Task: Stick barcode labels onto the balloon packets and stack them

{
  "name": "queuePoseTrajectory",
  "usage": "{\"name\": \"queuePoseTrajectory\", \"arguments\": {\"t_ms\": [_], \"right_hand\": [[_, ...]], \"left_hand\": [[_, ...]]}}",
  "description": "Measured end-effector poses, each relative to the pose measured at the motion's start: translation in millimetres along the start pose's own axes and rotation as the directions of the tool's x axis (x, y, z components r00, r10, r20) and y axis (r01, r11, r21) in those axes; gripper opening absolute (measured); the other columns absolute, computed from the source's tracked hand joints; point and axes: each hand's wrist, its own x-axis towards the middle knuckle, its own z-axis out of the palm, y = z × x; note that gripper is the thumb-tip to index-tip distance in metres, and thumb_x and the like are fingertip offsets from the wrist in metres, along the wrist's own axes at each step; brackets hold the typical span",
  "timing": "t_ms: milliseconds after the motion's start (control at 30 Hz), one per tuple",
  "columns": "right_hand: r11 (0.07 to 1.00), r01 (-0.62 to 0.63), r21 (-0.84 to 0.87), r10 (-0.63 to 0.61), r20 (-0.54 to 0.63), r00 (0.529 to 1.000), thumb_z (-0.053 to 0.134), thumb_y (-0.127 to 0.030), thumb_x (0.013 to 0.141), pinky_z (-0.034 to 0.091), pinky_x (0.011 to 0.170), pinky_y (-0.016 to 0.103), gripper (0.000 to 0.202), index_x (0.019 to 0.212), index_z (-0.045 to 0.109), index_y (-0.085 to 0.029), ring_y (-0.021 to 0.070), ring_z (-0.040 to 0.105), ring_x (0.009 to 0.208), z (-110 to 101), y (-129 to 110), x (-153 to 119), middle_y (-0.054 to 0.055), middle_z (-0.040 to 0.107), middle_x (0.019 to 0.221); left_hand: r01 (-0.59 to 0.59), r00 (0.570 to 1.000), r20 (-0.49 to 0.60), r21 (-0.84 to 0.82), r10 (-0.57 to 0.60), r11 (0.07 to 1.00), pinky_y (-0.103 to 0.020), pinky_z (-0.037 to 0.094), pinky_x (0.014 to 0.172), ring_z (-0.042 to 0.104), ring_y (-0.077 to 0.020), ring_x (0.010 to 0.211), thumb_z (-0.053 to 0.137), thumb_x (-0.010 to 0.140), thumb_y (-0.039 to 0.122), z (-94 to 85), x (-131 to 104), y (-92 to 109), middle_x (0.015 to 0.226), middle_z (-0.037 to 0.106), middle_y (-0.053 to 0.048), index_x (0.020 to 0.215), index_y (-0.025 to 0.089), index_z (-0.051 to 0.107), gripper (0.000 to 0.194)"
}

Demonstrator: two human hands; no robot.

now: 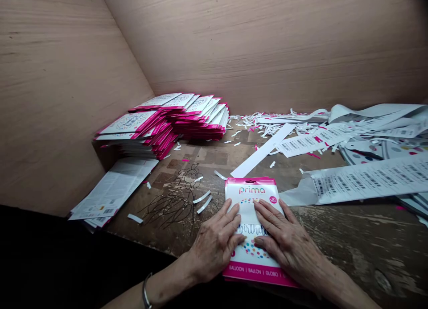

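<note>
A small stack of pink and white balloon packets [252, 269] lies near the table's front edge, the "prima" print facing up. My left hand [219, 235] rests on its left side, fingers spread over the edge and the thumb on the front. On the right side my right hand [284, 235] lies across the packet, with its fingers extended and the thumb near the middle. Both palms face down, and parts of the print are hidden under them. A bracelet [146, 291] circles my left wrist.
Piled packets [200, 117] stand at the back left, with loose packets [115, 188] before them on the table [214, 155]. Barcode label strips [371, 177] and paper scraps spread at the right. Black threads [174, 202] lie left of my hands. Wooden panels [234, 46] rise behind.
</note>
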Motion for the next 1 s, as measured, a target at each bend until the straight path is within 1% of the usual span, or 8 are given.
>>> {"name": "queuePoseTrajectory", "arguments": {"t_ms": [100,200,300,533,667,767,867,1000], "right_hand": [[0.999,-0.010,0.052,0.010,-0.003,1.000,0.042,-0.036,0.089,0.020,0.106,0.055,0.050,0.134,0.035,-0.017,0.0248,0.032,0.128,-1.7,0.0,0.4,0.010,0.038,0.138],[0.995,-0.016,0.096,0.015,0.014,1.000,0.043,-0.037,0.089,0.020,0.105,0.056,0.051,0.135,0.035,-0.017,0.0257,0.031,0.129,-3.3,1.0,1.0,0.010,0.038,0.138],[0.994,-0.017,0.105,0.013,0.045,0.999,0.042,-0.037,0.089,0.019,0.106,0.056,0.050,0.134,0.036,-0.017,0.0257,0.028,0.130,-3.9,2.1,1.3,0.010,0.036,0.139],[0.996,-0.019,0.082,0.018,0.021,1.000,0.043,-0.035,0.089,0.016,0.107,0.056,0.053,0.137,0.031,-0.018,0.0254,0.029,0.130,-0.2,0.6,0.4,0.012,0.037,0.139],[0.999,-0.045,0.024,0.047,-0.096,0.994,0.048,-0.038,0.085,0.026,0.103,0.057,0.048,0.126,0.048,-0.014,0.0310,0.024,0.131,0.5,-0.7,-1.4,0.016,0.034,0.140],[1.000,-0.010,-0.009,0.008,-0.191,0.982,0.050,-0.034,0.085,0.026,0.102,0.058,0.041,0.118,0.055,-0.010,0.0317,0.030,0.128,-5.3,3.4,-5.8,0.018,0.046,0.131],[0.999,0.049,0.011,-0.048,-0.095,0.994,0.047,-0.027,0.087,0.021,0.105,0.058,0.035,0.120,0.054,-0.018,0.0274,0.039,0.124,-13.4,10.3,-12.1,0.011,0.055,0.124],[0.997,0.059,0.053,-0.060,0.020,0.998,0.046,-0.029,0.088,0.016,0.105,0.060,0.046,0.132,0.039,-0.020,0.0275,0.036,0.125,-18.0,16.0,-17.1,0.010,0.049,0.130]], "left_hand": [[-0.068,0.991,0.111,-0.041,0.072,0.997,-0.049,0.026,0.106,0.026,-0.0264,0.132,0.040,0.089,0.036,-3.6,-4.7,-9.0,0.137,0.041,-0.014,0.129,0.010,0.040,0.047],[-0.128,0.972,0.184,-0.112,0.147,0.985,-0.055,0.014,0.107,0.022,-0.0252,0.133,0.037,0.090,0.037,-6.3,-5.7,-20.5,0.139,0.037,-0.013,0.135,0.015,0.032,0.050],[-0.173,0.954,0.221,-0.140,0.201,0.975,-0.053,0.012,0.108,0.017,-0.0246,0.134,0.036,0.091,0.035,-4.9,-5.8,-28.4,0.141,0.032,-0.015,0.137,0.013,0.027,0.053],[-0.227,0.952,0.174,-0.143,0.250,0.963,-0.049,0.017,0.109,0.018,-0.0239,0.134,0.038,0.090,0.035,-1.6,-4.3,-29.4,0.140,0.034,-0.016,0.136,0.012,0.029,0.053],[-0.237,0.951,0.178,-0.114,0.255,0.965,-0.046,0.019,0.109,0.015,-0.0239,0.134,0.038,0.090,0.034,-0.6,-5.2,-30.0,0.141,0.032,-0.016,0.134,0.010,0.033,0.050],[-0.243,0.952,0.169,-0.096,0.256,0.965,-0.045,0.020,0.109,0.016,-0.0236,0.134,0.037,0.090,0.034,0.9,-6.0,-30.8,0.141,0.032,-0.016,0.134,0.009,0.033,0.050],[-0.253,0.953,0.145,-0.107,0.267,0.962,-0.045,0.022,0.108,0.019,-0.0239,0.134,0.038,0.090,0.034,1.9,-6.2,-31.6,0.139,0.035,-0.017,0.134,0.010,0.033,0.050],[-0.258,0.954,0.122,-0.124,0.273,0.958,-0.047,0.022,0.108,0.020,-0.0245,0.133,0.039,0.090,0.035,1.2,-6.6,-31.4,0.139,0.036,-0.017,0.136,0.011,0.029,0.053]]}}
